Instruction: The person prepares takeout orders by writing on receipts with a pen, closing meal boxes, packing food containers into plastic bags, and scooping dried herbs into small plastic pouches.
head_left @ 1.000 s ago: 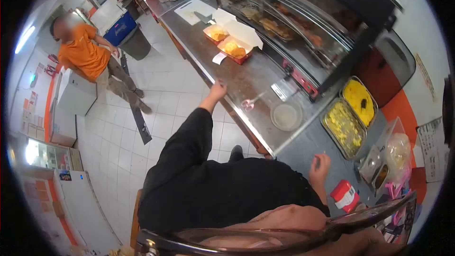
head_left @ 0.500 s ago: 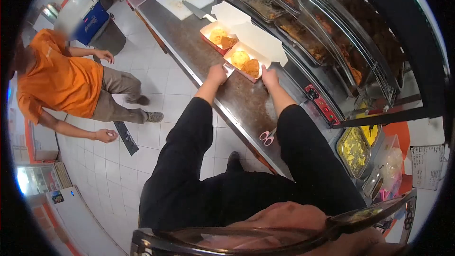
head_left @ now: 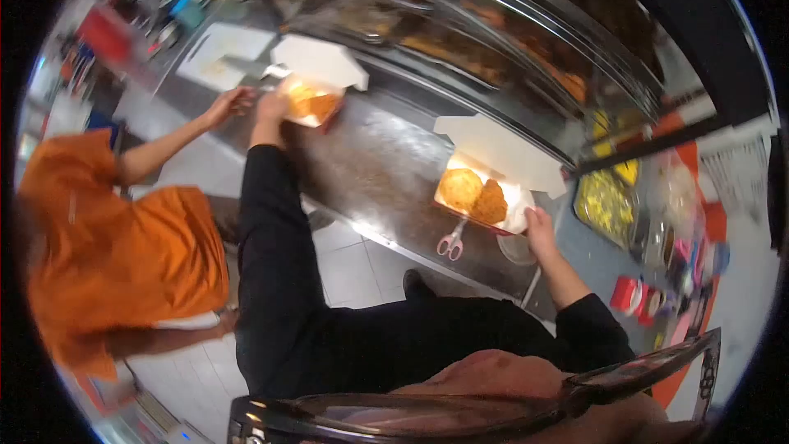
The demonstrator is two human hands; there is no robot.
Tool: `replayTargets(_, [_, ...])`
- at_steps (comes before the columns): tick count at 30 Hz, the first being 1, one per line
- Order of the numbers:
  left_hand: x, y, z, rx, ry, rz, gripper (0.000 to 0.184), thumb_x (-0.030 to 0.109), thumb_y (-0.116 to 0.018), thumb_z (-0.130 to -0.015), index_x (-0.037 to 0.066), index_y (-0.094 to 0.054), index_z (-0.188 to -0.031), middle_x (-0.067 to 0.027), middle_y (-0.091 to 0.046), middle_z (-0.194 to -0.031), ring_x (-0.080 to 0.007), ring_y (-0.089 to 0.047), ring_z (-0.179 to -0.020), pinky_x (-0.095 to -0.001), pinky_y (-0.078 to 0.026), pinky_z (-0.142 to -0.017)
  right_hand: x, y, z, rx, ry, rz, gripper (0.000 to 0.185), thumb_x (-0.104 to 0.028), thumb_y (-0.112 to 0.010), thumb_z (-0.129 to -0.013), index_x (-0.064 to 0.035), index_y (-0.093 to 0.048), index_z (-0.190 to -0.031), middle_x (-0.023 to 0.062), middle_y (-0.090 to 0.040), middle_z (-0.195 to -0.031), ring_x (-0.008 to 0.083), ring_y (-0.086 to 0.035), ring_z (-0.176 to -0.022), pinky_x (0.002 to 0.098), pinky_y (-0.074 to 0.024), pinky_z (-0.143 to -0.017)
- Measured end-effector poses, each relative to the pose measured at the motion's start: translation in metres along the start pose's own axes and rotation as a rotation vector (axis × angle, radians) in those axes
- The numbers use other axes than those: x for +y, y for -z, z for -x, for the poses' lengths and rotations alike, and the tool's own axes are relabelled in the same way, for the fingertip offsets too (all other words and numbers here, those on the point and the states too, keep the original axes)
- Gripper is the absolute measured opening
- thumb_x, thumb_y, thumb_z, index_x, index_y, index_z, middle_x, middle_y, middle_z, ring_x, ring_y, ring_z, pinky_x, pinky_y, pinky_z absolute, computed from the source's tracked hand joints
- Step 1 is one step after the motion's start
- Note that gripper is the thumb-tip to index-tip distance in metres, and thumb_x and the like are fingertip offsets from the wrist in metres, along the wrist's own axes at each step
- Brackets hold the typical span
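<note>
My right hand (head_left: pixel 540 230) grips the right side of an open food box (head_left: pixel 511 197), which holds a round yellow mound (head_left: pixel 460 188) and a brown fried piece (head_left: pixel 491 201). The lid is folded back toward the glass case. My left hand (head_left: pixel 271 107) is closed on the left edge of a second open box (head_left: pixel 329 118) with similar food inside. Pink-handled scissors (head_left: pixel 450 247) lie partly under the right box. A co-worker's hand (head_left: pixel 230 105) reaches close beside my left hand.
A co-worker in an orange shirt (head_left: pixel 156 247) stands at the left. The white cutting board (head_left: pixel 223 57) lies behind the left box. A glass display case (head_left: pixel 460 12) runs along the back. A tray of yellow food (head_left: pixel 605 207) is at the right.
The two boxes, side by side before, are now far apart: one has moved right with my right hand. My left hand has moved to the other box. The co-worker has come nearer and reached forward.
</note>
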State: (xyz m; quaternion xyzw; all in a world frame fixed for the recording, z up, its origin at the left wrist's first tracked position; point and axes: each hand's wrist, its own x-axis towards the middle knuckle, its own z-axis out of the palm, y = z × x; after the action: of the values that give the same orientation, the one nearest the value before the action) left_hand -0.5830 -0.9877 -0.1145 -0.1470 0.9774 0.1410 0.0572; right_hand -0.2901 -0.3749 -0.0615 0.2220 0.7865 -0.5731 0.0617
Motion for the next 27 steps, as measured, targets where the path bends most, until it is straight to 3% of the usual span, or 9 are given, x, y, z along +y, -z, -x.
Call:
replayTargets(3, [0.025, 0.0, 0.007, 0.124, 0.214, -0.013, 0.048, 0.04, -0.041, -0.092, 0.003, -0.064, -0.111, -0.0214, -0.064, -0.109, -0.0377, -0.062, -0.103, -0.0473, -0.049, -0.086, 0.031, 0.077, 0.041, 0.071, -0.029, -0.157, 0.029, -0.02, -0.048, -0.096, 0.0037, -0.061, -0.107, 0.0084, -0.067, -0.096, 0.0144, -0.062, -0.084, 0.0284, -0.0489, -0.076])
replayTargets(4, [-0.008, -0.03, -0.02, 0.041, -0.307, -0.454, 0.039, 0.031, -0.042, -0.093, 0.003, -0.066, -0.106, -0.0186, -0.067, -0.102, -0.0358, -0.064, -0.096, -0.0464, -0.051, -0.082, 0.033, 0.094, 0.057, 0.137, -0.061, -0.177, 0.029, -0.02, -0.048, -0.096, 0.0037, -0.061, -0.107, 0.0084, -0.067, -0.096, 0.0144, -0.062, -0.084, 0.0284, -0.0489, -0.076])
replayTargets(5, [0.0, -0.035, -0.002, 0.141, -0.276, -0.336, 0.032, 0.02, -0.041, -0.091, 0.003, -0.067, -0.098, -0.0181, -0.067, -0.095, -0.0349, -0.065, -0.09, -0.0472, -0.051, -0.079, 0.029, 0.111, 0.071, 0.183, -0.085, -0.233, 0.028, -0.02, -0.049, -0.097, 0.0021, -0.061, -0.109, 0.0067, -0.067, -0.095, 0.013, -0.062, -0.082, 0.0271, -0.0487, -0.075])
replayTargets(8, [-0.071, -0.114, -0.077, 0.105, -0.317, -0.362, 0.023, 0.018, -0.051, -0.083, 0.004, -0.069, -0.082, -0.0201, -0.067, -0.084, -0.0369, -0.066, -0.081, -0.0475, -0.052, -0.071, 0.026, 0.092, 0.098, 0.334, -0.117, -0.271, 0.027, -0.02, -0.049, -0.097, 0.0005, -0.06, -0.11, 0.005, -0.067, -0.095, 0.0115, -0.061, -0.081, 0.0257, -0.0485, -0.073])
replayTargets(10, [-0.09, -0.163, -0.087, 0.11, -0.424, -0.351, 0.021, 0.018, -0.054, -0.083, 0.003, -0.068, -0.086, -0.0178, -0.067, -0.083, -0.0327, -0.066, -0.079, -0.0434, -0.053, -0.07, 0.027, 0.079, 0.108, 0.422, -0.123, -0.243, 0.027, -0.021, -0.05, -0.097, 0.0004, -0.06, -0.11, 0.0049, -0.067, -0.095, 0.0115, -0.061, -0.08, 0.0256, -0.0487, -0.073])
replayTargets(15, [-0.093, -0.133, -0.062, 0.097, -0.172, 0.139, 0.04, 0.028, -0.044, -0.095, -0.005, -0.065, -0.09, -0.0278, -0.065, -0.09, -0.0446, -0.062, -0.086, -0.0494, -0.048, -0.075, 0.031, 0.059, 0.119, 0.578, -0.155, -0.209, 0.025, -0.021, -0.049, -0.097, -0.0006, -0.061, -0.105, 0.0033, -0.065, -0.092, 0.0108, -0.061, -0.078, 0.0252, -0.0477, -0.071])
replayTargets(19, [-0.044, -0.071, -0.005, -0.013, -0.141, 0.227, 0.033, 0.023, -0.05, -0.094, -0.007, -0.064, -0.098, -0.0294, -0.065, -0.09, -0.0418, -0.064, -0.085, -0.044, -0.049, -0.074, 0.035, 0.061, 0.108, 0.644, -0.137, 0.005, 0.027, -0.022, -0.05, -0.095, 0.0012, -0.062, -0.102, 0.0048, -0.066, -0.085, 0.0127, -0.061, -0.077, 0.0271, -0.0475, -0.072])
replayTargets(23, [0.046, -0.033, 0.062, -0.171, -0.227, 0.682, 0.029, 0.019, -0.052, -0.092, -0.004, -0.065, -0.103, -0.027, -0.066, -0.089, -0.0357, -0.066, -0.083, -0.0394, -0.05, -0.074, 0.021, 0.065, 0.099, 0.712, -0.127, 0.383, 0.031, -0.026, -0.053, -0.092, 0.0041, -0.062, -0.095, 0.0133, -0.065, -0.076, 0.0227, -0.064, -0.075, 0.0368, -0.0488, -0.069])
replayTargets(27, [0.195, -0.025, 0.211, -0.218, -0.515, 0.426, 0.024, 0.013, -0.052, -0.09, -0.002, -0.065, -0.103, -0.0246, -0.066, -0.093, -0.0388, -0.065, -0.088, -0.0422, -0.05, -0.077, 0.07, 0.116, 0.096, 0.768, -0.143, 0.466, 0.029, -0.023, -0.054, -0.093, 0.0009, -0.058, -0.108, 0.0195, -0.065, -0.082, 0.0247, -0.065, -0.079, 0.0381, -0.0479, -0.071])
